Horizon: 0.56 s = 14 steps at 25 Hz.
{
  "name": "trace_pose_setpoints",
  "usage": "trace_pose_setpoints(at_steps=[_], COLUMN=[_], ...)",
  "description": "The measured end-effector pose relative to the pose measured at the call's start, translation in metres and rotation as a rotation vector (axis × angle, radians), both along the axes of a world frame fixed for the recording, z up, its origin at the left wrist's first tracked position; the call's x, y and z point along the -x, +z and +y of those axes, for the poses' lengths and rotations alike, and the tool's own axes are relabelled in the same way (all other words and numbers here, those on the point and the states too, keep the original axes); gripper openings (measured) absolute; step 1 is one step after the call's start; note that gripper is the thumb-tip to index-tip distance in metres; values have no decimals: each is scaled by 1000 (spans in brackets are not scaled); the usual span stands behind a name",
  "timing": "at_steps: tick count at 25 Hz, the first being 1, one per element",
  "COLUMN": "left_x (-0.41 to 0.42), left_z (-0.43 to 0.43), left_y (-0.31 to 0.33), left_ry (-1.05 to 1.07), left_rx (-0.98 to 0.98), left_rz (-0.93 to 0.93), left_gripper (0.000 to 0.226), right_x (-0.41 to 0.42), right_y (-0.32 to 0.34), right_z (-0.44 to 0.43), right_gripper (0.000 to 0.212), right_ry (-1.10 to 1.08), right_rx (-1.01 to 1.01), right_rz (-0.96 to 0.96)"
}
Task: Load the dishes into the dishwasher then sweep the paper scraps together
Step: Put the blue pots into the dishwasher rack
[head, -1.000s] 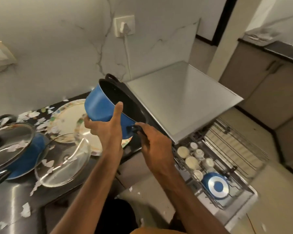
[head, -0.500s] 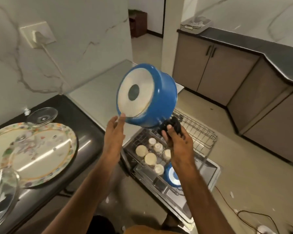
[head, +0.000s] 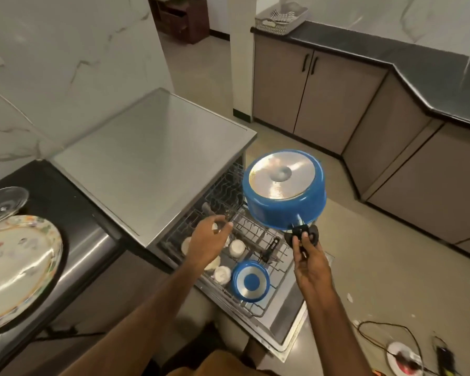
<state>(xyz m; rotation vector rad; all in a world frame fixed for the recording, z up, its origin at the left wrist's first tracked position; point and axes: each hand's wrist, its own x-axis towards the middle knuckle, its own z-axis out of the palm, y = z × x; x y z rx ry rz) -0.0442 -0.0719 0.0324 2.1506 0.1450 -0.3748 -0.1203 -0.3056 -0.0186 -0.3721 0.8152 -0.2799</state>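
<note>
Lowered, the upturned blue pot (head: 284,191) hangs above the dishwasher rack (head: 255,232), right hand (head: 312,267) pinching its black handle (head: 302,234); left hand (head: 208,242) off it, fingers loose. Rigid, likely heavy.

The blue pot (head: 282,210) is glossy, its base bare metal. Left of it, the dishwasher top (head: 152,158) is matt.

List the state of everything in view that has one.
Large blue pot: upside down, held aloft by its handle.
Right hand: pinches pot handle.
Left hand: open, empty.
Dishwasher: door open, rack pulled out.
Small blue pot: upside down in rack.
Cabinet doors: closed.
</note>
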Motion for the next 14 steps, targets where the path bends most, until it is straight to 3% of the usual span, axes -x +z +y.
trace_pose_setpoints(at_steps=[6,10,14], left_x=[-17,-50,-83], left_z=[2,10,24], left_y=[-31,-50,-68], left_ry=[-61,-87,-168], left_rx=[-100,-103,-162], left_rz=[3,-18,-17], left_gripper=[40,39,45], right_x=[-28,-87,-146], right_y=[-49,-79,-109], right_z=[-4,4,14], right_gripper=[41,26,35], right_ry=[85,230,333], right_rx=[-45,-44,-10], right_rz=[132,241,290])
